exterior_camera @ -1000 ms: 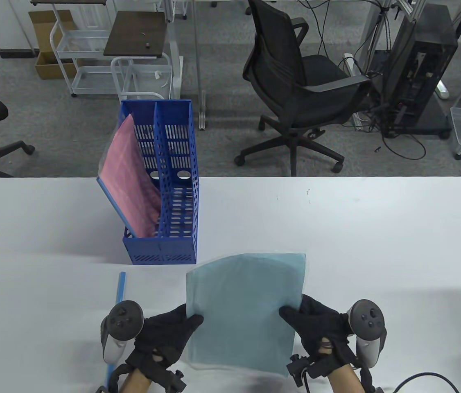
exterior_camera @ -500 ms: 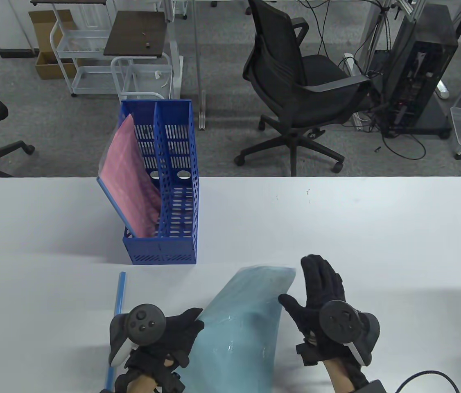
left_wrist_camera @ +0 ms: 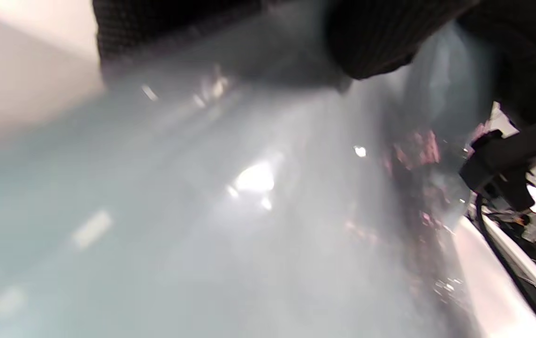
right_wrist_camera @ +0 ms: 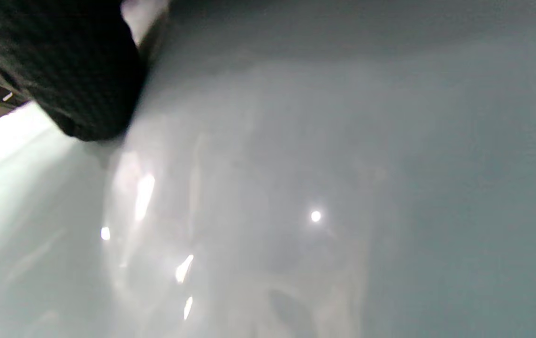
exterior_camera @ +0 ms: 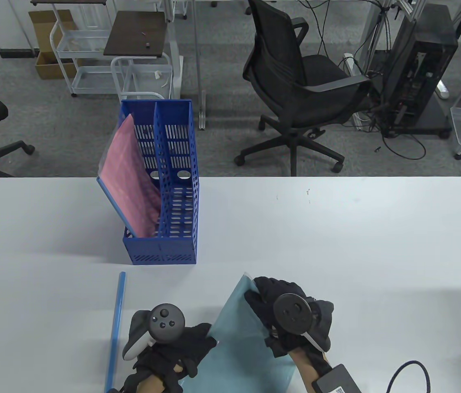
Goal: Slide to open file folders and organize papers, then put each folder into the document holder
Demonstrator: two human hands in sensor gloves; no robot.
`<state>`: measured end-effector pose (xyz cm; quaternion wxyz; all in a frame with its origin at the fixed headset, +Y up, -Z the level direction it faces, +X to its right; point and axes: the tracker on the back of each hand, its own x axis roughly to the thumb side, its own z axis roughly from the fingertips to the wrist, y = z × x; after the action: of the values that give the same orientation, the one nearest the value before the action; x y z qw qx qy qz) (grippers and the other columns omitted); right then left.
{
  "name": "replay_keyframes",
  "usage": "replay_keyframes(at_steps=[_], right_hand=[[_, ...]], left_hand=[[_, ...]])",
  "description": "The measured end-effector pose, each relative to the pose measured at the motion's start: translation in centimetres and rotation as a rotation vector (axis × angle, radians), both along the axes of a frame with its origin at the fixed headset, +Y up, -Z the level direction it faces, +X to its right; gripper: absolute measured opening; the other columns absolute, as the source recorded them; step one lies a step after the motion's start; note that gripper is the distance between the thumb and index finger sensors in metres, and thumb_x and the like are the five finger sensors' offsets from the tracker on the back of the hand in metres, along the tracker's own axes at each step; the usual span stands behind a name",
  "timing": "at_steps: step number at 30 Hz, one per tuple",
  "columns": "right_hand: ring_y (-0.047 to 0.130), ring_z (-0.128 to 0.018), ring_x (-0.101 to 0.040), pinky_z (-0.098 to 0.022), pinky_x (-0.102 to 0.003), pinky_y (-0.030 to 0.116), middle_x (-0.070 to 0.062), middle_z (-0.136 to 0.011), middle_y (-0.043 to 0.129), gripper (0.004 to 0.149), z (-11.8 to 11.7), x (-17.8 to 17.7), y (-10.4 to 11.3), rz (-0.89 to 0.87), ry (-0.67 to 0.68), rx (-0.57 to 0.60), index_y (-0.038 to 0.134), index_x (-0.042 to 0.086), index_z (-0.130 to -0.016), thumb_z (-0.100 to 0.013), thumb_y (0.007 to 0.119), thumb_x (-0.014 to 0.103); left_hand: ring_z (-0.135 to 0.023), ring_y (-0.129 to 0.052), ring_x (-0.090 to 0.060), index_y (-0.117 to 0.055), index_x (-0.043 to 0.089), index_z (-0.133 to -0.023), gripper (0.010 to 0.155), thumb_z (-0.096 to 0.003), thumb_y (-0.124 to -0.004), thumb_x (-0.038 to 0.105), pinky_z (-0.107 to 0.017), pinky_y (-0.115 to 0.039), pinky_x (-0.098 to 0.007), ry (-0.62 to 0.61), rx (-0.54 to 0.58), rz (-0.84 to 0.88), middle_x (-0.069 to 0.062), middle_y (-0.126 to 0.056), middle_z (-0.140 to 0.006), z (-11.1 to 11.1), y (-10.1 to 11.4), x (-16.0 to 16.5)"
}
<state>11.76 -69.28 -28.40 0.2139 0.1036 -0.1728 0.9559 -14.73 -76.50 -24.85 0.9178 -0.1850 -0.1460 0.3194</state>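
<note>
On the white table (exterior_camera: 337,229), seen from above, both hands are holding the blue folder (exterior_camera: 238,348) near the front edge, left hand (exterior_camera: 177,348) and right hand (exterior_camera: 283,311) pinching its sides, while both wrist views are showing it blurry.

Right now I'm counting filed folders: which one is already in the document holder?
The pink folder, leaning in the left compartment of the blue document holder. The teal folder is held in both hands.
</note>
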Motion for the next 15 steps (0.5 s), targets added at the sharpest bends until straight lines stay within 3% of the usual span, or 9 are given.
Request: replay_keyframes(at_steps=[5, 9, 11, 13, 15], right_hand=[[0.099, -0.025, -0.015, -0.037, -0.037, 0.089, 0.005, -0.044, 0.103, 0.045, -0.9, 0.7, -1.3, 0.126, -0.028, -0.045, 0.092, 0.024, -0.066, -0.03, 0.088, 0.052], [0.099, -0.024, -0.015, -0.037, -0.037, 0.09, 0.005, -0.043, 0.104, 0.045, -1.5, 1.3, -2.6, 0.212, -0.044, -0.077, 0.092, 0.024, -0.065, -0.029, 0.088, 0.052], [0.099, -0.024, -0.015, -0.037, -0.037, 0.09, 0.005, -0.043, 0.104, 0.046, -1.6, 1.5, -2.9, 0.225, -0.047, -0.093, 0.093, 0.024, -0.065, -0.029, 0.088, 0.052], [0.099, -0.024, -0.015, -0.037, -0.038, 0.09, 0.005, -0.042, 0.104, 0.045, -1.7, 1.7, -2.9, 0.227, -0.055, -0.091, 0.093, 0.024, -0.065, -0.029, 0.088, 0.052], [0.099, -0.024, -0.015, -0.037, -0.038, 0.09, 0.005, -0.042, 0.104, 0.046, -1.6, 1.9, -3.0, 0.236, -0.056, -0.099, 0.093, 0.024, -0.065, -0.029, 0.089, 0.052]], left_hand=[[-0.053, -0.108, -0.029, -0.088, 0.017, -0.089, 0.053, -0.0442, -0.085, 0.046, -0.047, -0.088, -0.049, 0.246, 0.093, -0.074, -0.007, -0.104, -0.069, -0.2, 1.4, -3.5], [-0.053, -0.105, -0.029, -0.087, 0.017, -0.09, 0.055, -0.0433, -0.086, 0.046, -0.048, -0.086, -0.05, 0.536, 0.158, -0.316, -0.006, -0.102, -0.071, -0.1, 2.8, -7.5], [-0.06, -0.102, -0.031, -0.08, 0.016, -0.096, 0.061, -0.0433, -0.087, 0.047, -0.052, -0.083, -0.051, 0.665, 0.139, -0.397, -0.008, -0.097, -0.078, -0.1, 2.8, -9.5], [-0.074, -0.094, -0.037, -0.069, 0.016, -0.104, 0.07, -0.0437, -0.087, 0.047, -0.058, -0.078, -0.055, 0.738, 0.073, -0.424, -0.012, -0.087, -0.091, -0.2, 2.4, -11.2], [-0.077, -0.091, -0.041, -0.069, 0.014, -0.105, 0.072, -0.0431, -0.088, 0.046, -0.058, -0.077, -0.056, 0.786, -0.037, -0.47, -0.016, -0.084, -0.094, -0.4, 1.5, -12.5]])
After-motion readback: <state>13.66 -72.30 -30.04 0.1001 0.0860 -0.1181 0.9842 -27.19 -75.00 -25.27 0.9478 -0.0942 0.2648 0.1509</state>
